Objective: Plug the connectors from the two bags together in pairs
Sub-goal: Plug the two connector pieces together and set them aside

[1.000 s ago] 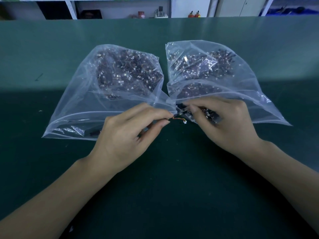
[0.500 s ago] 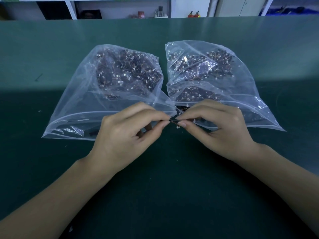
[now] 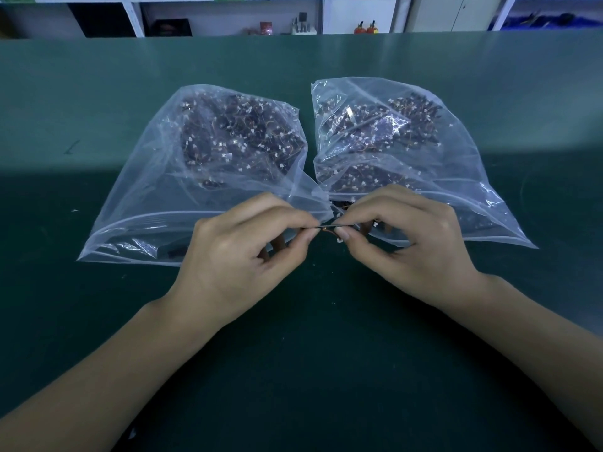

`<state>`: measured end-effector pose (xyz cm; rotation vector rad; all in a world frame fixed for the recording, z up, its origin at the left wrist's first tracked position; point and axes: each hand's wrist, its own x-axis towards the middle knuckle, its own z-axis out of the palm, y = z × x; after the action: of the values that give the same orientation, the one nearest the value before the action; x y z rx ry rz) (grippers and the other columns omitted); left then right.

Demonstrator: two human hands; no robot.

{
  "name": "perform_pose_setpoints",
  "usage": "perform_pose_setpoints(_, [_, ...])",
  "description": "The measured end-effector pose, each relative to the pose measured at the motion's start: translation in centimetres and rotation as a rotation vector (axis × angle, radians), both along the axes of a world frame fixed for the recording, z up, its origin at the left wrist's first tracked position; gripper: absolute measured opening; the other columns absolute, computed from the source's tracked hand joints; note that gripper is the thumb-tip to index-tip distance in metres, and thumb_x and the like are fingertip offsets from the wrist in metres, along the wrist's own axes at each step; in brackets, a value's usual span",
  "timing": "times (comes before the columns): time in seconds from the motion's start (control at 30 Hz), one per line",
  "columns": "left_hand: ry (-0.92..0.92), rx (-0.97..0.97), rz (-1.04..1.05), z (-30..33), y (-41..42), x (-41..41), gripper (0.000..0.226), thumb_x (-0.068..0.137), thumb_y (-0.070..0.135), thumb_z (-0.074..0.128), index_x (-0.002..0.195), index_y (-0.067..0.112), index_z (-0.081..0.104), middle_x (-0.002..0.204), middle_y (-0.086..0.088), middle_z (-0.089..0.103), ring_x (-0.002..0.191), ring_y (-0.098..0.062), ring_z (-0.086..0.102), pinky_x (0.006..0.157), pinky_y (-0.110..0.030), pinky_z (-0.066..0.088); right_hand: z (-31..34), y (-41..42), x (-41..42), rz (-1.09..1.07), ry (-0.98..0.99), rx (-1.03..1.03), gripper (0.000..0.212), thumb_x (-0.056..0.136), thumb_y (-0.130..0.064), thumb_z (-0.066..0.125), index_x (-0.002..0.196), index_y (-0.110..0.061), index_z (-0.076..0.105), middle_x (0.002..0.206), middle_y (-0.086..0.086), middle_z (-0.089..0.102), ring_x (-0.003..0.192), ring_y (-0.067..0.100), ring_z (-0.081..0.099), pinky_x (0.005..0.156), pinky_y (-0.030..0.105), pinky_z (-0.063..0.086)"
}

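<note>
We pinch a wired connector (image 3: 327, 227) between left hand (image 3: 241, 252) and right hand (image 3: 414, 243), close before the bags (image 3: 456, 177) for easy reach while mating.

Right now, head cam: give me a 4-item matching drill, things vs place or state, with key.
Things:
1. left bag
2. right bag
3. left hand
4. wired connector pair

Places or states:
A. stretched between the two hands' fingertips
B. lies on the green table, left of the other bag
C. fingers pinch one end of the wires, in front of the bags
D. its mouth is partly covered by the right hand

Pairs: 1-B, 2-D, 3-C, 4-A
</note>
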<state>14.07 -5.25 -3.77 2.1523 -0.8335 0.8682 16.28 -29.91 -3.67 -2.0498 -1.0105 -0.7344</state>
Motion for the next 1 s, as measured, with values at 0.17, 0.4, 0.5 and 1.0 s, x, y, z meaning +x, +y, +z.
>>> perform_pose_setpoints(0.17, [0.007,0.0,-0.005,0.03,0.03,-0.06,0.007,0.1,0.014,0.076,0.098,0.009,0.082,0.093,0.004,0.071,0.069,-0.004,0.062,0.055,-0.027,0.052,0.0,0.14,-0.11,-0.006,0.001,-0.01,0.003,0.097,-0.007,0.077,0.097,-0.006,0.08,0.09,0.001,0.074,0.082,0.017,0.066,0.076,0.025,0.052])
perform_pose_setpoints(0.4, [0.011,0.007,-0.011,0.06,-0.01,-0.04,0.007,0.1,0.013,0.076,0.098,0.009,0.082,0.092,0.002,0.071,0.069,-0.005,0.063,0.055,-0.028,0.052,0.0,0.17,-0.22,-0.011,0.007,-0.01,0.003,0.096,-0.006,0.078,0.096,-0.006,0.08,0.089,0.001,0.074,0.08,0.016,0.065,0.077,0.023,0.052])
perform_pose_setpoints(0.5, [0.011,0.003,-0.015,0.1,0.02,-0.05,0.007,0.1,0.012,0.077,0.098,0.008,0.082,0.091,0.003,0.071,0.069,-0.004,0.061,0.055,-0.028,0.052,0.03,0.2,-0.23,-0.008,0.011,-0.008,0.003,0.096,-0.005,0.077,0.096,-0.006,0.08,0.089,0.0,0.075,0.081,0.016,0.065,0.078,0.022,0.05])
perform_pose_setpoints(1.0, [0.005,0.012,-0.026,-0.01,0.12,0.04,0.007,0.1,0.013,0.076,0.098,0.008,0.082,0.091,0.002,0.071,0.07,-0.005,0.062,0.053,-0.03,0.052,0.13,0.21,-0.4,-0.016,0.026,-0.025,0.003,0.097,-0.007,0.076,0.096,-0.007,0.08,0.088,-0.001,0.075,0.079,0.015,0.063,0.079,0.015,0.045])
